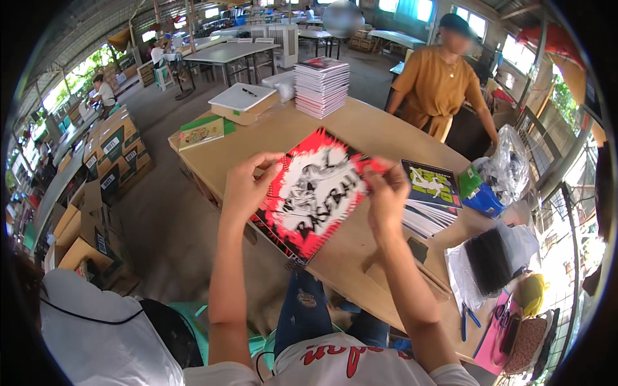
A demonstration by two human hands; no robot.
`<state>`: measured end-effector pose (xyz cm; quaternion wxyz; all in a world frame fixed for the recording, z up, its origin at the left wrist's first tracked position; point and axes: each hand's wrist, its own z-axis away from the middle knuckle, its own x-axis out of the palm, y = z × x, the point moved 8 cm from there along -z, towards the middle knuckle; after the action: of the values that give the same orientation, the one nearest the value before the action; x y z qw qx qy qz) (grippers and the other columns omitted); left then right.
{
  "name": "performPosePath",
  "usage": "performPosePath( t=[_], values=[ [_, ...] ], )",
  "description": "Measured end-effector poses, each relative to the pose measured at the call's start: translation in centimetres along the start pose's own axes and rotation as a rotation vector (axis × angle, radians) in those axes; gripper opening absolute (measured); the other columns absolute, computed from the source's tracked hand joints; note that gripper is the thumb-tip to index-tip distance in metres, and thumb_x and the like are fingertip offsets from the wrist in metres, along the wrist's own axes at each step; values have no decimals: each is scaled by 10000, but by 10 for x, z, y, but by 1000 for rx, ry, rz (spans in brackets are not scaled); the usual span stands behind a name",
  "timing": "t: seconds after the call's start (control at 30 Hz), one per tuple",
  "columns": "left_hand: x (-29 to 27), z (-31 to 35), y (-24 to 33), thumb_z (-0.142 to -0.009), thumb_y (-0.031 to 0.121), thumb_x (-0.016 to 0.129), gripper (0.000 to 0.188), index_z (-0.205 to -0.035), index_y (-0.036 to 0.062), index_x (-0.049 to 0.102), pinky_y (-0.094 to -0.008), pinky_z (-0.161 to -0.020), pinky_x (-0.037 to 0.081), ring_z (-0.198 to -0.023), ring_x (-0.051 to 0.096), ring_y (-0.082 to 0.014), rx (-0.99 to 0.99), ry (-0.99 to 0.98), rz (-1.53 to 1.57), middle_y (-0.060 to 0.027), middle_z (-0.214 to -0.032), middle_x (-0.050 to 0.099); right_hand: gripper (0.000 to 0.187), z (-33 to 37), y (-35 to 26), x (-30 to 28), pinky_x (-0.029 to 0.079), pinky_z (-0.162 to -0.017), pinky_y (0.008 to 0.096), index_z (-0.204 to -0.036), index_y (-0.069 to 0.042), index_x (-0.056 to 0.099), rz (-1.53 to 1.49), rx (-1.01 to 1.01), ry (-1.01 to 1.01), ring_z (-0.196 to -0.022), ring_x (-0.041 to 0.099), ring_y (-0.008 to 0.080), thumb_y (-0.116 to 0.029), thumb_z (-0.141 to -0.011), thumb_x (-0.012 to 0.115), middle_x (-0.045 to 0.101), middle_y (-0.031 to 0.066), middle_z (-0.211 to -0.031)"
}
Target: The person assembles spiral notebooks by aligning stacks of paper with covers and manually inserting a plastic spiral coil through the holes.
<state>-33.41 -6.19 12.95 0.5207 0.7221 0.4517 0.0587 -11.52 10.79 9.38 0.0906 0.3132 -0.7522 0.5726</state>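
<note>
Held up above the near edge of the table is a notebook (315, 193) with a red, white and black cover and a drawn figure on it. It is tilted, its lower corner toward me. My left hand (254, 183) pinches its left edge between thumb and fingers. At the right edge, my right hand (386, 190) is closed on it, slightly blurred. Just right of that hand lies a fanned pile of notebooks (430, 217), topped by one with a black and yellow-green cover (431, 183). A tall stack of notebooks (320, 90) stands at the table's far edge.
The brown table (257, 138) also bears a white-lidded box (241, 100), a green-edged packet (201, 134), clear plastic bags (508, 161), blue pliers (468, 320) and scissors (502, 309). Across it stands a person in brown (438, 83). Cartons (119, 151) are stacked at left.
</note>
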Motion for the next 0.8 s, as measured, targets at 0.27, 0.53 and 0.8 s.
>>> performPosePath(
  t=[0.27,0.53,0.8],
  values=[
    [-1,25,-133,-941,324,697,318,-1161,100,748,-337,-904,527,-1032,700,-242,68,189,-143,-157,-1134,734,171,12,132,-48,467,-812,363,-909,-19,685,710,-194,81,-837,589,205,-183,-877,721,601,63,-720],
    [16,63,-138,-963,250,688,567,-1451,61,472,-308,-839,527,-1003,637,-177,-59,397,85,-138,-1256,662,246,-7,167,-62,454,-680,318,-806,-5,624,425,0,130,-734,526,129,-188,-969,647,603,10,-768],
    [-364,256,-315,-950,93,575,1030,-1559,268,-237,-367,-690,534,-834,631,-214,-333,1871,692,-130,-1209,565,494,32,137,-54,417,-1026,348,-1397,1,475,333,48,39,-1187,505,208,-216,-985,643,481,159,-1351]
  ],
)
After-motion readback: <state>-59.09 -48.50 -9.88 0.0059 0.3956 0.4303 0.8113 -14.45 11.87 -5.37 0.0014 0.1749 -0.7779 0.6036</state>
